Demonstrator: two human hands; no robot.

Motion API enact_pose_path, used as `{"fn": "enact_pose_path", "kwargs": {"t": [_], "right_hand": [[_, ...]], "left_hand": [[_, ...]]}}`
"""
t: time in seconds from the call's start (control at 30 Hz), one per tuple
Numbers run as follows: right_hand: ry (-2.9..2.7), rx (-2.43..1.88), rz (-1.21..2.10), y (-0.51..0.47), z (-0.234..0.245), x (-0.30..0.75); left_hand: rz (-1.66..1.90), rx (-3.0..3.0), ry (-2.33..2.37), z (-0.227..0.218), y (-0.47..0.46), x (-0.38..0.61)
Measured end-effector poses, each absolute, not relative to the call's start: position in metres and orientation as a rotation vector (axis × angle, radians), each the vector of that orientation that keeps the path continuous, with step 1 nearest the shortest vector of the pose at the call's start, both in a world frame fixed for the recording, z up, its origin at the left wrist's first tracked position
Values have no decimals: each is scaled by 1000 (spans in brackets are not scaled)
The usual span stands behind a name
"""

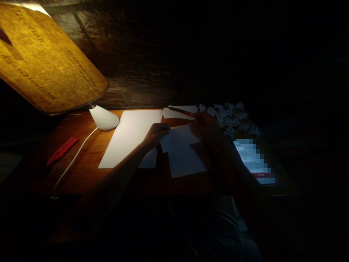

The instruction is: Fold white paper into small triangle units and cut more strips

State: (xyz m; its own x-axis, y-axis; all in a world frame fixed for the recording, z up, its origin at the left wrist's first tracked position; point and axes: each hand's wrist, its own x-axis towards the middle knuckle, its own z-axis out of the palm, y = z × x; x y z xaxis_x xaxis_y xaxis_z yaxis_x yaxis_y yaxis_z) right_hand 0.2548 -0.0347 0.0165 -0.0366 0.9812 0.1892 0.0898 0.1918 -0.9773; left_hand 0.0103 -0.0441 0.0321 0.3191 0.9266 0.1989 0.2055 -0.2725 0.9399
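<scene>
A small white sheet of paper [184,154] lies on the wooden table [81,127] in front of me. My left hand [156,134] rests on its upper left corner with fingers curled down onto the paper. My right hand [204,127] is at the sheet's upper right edge, in shadow, closed on a red-handled tool [181,111] that points left; I cannot make out what kind. A larger stack of white paper [131,138] lies to the left of the small sheet.
A white lamp base [103,118] with a yellowish printed shade [46,58] stands at the left; its cable [73,160] runs toward me. A red strip [62,151] lies far left. Several folded white paper pieces [231,118] are piled at the back right. A lit screen [253,160] lies right.
</scene>
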Motion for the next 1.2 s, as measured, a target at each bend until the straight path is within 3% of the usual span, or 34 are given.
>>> {"fn": "enact_pose_path", "kwargs": {"t": [0.37,0.67,1.2], "right_hand": [[-1883,-1522,652,-50,33,264],[-2051,-1613,573,-60,47,257],[-2335,-1608,729,-64,54,255]], "left_hand": [[1273,2185,1346,7,-30,0],[720,2563,1133,12,-43,12],[702,2617,1046,8,-38,9]]}}
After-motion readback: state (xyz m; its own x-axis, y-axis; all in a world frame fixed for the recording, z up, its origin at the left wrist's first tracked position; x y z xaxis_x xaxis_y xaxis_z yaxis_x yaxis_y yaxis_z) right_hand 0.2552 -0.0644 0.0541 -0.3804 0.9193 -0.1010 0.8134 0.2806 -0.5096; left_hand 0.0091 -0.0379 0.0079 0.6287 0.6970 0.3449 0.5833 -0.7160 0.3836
